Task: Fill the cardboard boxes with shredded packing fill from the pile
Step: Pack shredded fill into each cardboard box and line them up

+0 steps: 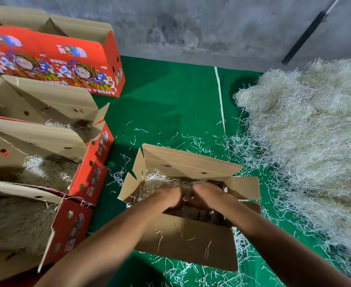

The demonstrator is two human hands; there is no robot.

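An open cardboard box (191, 162) stands on the green mat in front of me, flaps spread. A wad of pale shredded fill (156, 180) lies in its left part. My left hand (168, 195) and my right hand (207, 194) are both down inside the box, close together, fingers bent downward into the fill; the fingertips are hidden. The big pile of shredded fill (307, 129) spreads along the right side of the mat.
Several red printed fruit boxes (91, 177) stand in a row on the left, open, some holding fill (46, 172). A green mat (170, 104) covers the floor, strewn with loose shreds. A grey concrete wall (191, 27) rises behind.
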